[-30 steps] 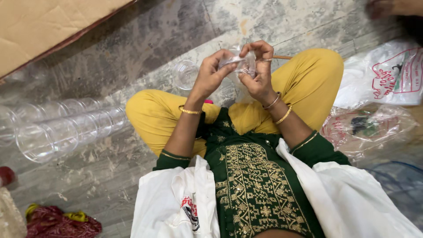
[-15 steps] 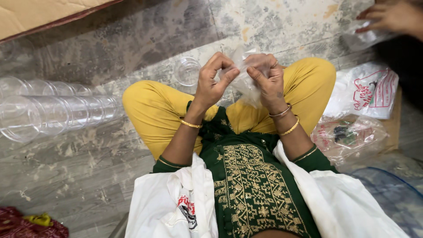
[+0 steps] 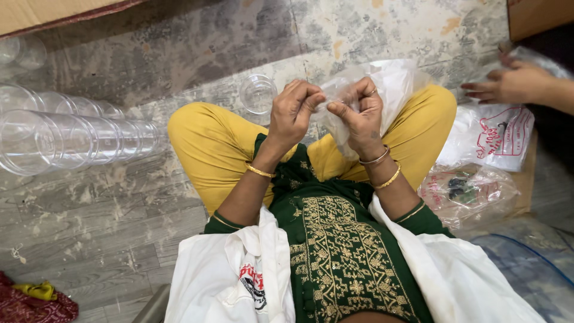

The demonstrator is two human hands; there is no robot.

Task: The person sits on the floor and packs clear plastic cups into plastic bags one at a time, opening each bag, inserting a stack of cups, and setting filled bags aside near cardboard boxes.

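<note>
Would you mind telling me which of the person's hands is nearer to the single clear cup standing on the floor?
Left. The left hand is just right of the clear cup; the right hand is farther right, past the left, both pinching the clear plastic bag.

Head camera looks steeply down, close above the lap (single view)

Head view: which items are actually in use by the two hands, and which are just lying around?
In use:
- thin clear plastic bag, pinched at its mouth by left hand and right hand

Lying about:
- nested stack of clear plastic cups on the floor
- single clear plastic cup beyond the knees
- white printed plastic bags
- brown cardboard sheet
- another person's hand, far right
</note>
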